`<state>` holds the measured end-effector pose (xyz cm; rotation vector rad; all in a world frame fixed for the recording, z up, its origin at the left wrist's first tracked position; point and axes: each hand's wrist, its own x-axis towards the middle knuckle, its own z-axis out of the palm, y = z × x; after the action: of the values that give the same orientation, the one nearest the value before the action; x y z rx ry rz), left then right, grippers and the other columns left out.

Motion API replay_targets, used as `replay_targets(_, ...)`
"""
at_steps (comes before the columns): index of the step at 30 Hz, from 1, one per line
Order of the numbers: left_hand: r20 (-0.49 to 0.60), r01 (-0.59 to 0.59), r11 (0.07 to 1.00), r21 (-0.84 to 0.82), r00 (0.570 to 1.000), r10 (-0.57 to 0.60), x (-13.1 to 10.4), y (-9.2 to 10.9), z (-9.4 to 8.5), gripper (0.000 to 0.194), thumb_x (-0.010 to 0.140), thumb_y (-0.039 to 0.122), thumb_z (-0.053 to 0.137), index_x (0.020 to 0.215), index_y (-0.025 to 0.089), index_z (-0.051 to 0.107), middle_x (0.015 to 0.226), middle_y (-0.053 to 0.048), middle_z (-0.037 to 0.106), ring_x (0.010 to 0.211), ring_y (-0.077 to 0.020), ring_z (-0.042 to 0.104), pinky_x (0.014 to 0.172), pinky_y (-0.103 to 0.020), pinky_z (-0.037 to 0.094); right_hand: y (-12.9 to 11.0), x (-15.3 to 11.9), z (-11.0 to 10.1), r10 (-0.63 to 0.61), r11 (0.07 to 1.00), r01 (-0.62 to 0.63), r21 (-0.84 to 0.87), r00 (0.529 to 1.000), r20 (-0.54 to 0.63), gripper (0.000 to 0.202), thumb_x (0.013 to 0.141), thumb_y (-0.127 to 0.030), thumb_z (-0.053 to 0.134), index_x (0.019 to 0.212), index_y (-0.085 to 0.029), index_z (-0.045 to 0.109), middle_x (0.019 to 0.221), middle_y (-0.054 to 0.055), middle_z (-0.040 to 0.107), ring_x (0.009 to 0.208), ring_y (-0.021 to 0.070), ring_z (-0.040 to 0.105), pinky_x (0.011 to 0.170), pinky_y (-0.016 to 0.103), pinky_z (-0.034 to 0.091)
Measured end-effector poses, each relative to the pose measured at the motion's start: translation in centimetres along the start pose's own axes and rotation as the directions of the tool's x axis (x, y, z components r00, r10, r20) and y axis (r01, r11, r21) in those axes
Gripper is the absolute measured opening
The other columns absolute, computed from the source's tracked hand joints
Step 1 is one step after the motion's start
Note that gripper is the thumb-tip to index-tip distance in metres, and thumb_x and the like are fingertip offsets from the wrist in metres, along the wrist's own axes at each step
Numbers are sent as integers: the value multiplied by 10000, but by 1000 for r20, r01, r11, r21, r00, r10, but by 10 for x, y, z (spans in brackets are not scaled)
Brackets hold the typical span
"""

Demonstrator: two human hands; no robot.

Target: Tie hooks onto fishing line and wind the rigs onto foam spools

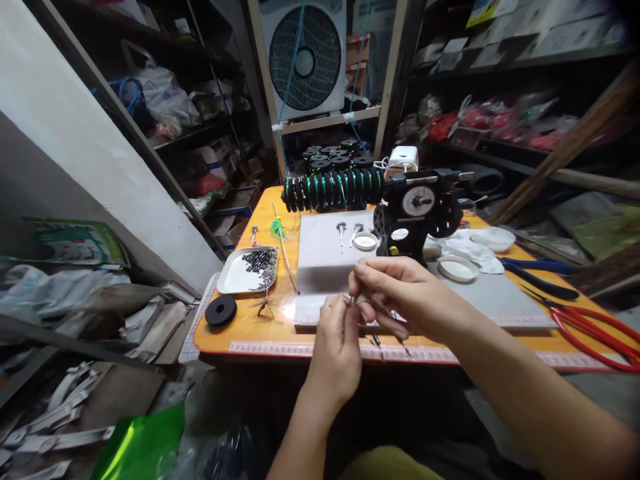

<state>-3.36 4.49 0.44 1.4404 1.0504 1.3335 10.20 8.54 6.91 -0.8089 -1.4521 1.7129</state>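
Above the front edge of the yellow table (pixel 240 340), my left hand (pixel 337 340) and my right hand (pixel 400 287) meet with their fingertips pinched together. Something thin and small is between the fingers, too small and covered to name. Just below my right hand, small dark pieces (pixel 376 340) show near the printed tape strip along the edge. Behind the hands lies a grey board (pixel 320 250) with a round white dish (pixel 365 241) and two small tufted pieces (pixel 341 228) on it.
A white tray (pixel 233 277) of small black parts and a black spool (pixel 221 311) are at left. A black winding machine (pixel 417 207) carries a row of spools (pixel 333 189). Red-handled scissors (pixel 590 327) and blue pliers (pixel 540 277) lie at right, beside another white dish (pixel 457 269).
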Motion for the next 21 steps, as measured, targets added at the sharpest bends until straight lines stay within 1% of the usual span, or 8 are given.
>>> replay_targets(2,51,80,994,-81,996,-76,-12,-1,5,352,1000,399,408,835,184,633,811,-58,600,775,-190,532,766,-297,410,9,-3,0,26,994,-25,105,1000,-4,333,898,-488,603,816,-166,594,560,-16,630,299,25,414,306,126,293)
replay_targets(4,139,198,940,-279,977,-164,-27,-4,10,378,1000,414,413,801,166,615,646,-18,551,628,-150,501,670,-274,391,18,-4,-1,73,982,-71,178,997,-5,342,890,-490,611,798,-162,582,535,-13,625,285,22,389,294,117,268)
replay_targets(6,236,314,790,-527,947,-219,-41,-7,13,387,989,426,443,774,149,607,512,18,514,500,-112,473,648,-267,403,25,-5,-2,114,970,-113,214,993,8,359,889,-497,605,777,-157,571,512,-14,614,266,16,354,280,110,238)
replay_targets(8,312,401,619,-675,916,-253,-53,-11,16,383,975,417,483,756,130,614,443,24,526,433,-90,486,679,-273,446,29,-6,-4,129,963,-128,236,992,13,365,894,-498,595,764,-158,563,494,-21,599,256,10,334,272,103,219)
replay_targets(10,368,457,506,-732,890,-271,-62,-13,17,357,957,399,529,775,111,637,445,2,586,422,-94,552,689,-276,485,31,-7,-5,134,956,-132,261,991,12,356,894,-489,597,759,-162,558,492,-26,594,258,8,332,270,96,212)
replay_targets(13,425,506,405,-762,862,-276,-72,-12,16,352,956,410,529,835,105,657,562,-64,707,506,-156,689,632,-266,526,30,-10,-6,135,949,-132,287,991,9,343,886,-475,611,751,-163,561,496,-21,600,262,11,342,264,92,201)
replay_targets(16,474,547,350,-761,836,-277,-77,-10,14,364,981,402,477,890,102,662,709,-122,769,614,-207,751,629,-281,561,30,-11,-6,137,944,-134,303,990,8,333,879,-463,626,750,-162,567,498,-21,603,259,13,349,261,91,202)
replay_targets(21,521,580,300,-757,814,-258,-79,-14,12,385,991,389,449,912,81,665,778,-171,778,647,-241,762,614,-290,578,32,-11,-7,134,941,-129,314,991,4,339,858,-464,654,741,-160,564,485,-24,598,254,15,355,256,89,213)
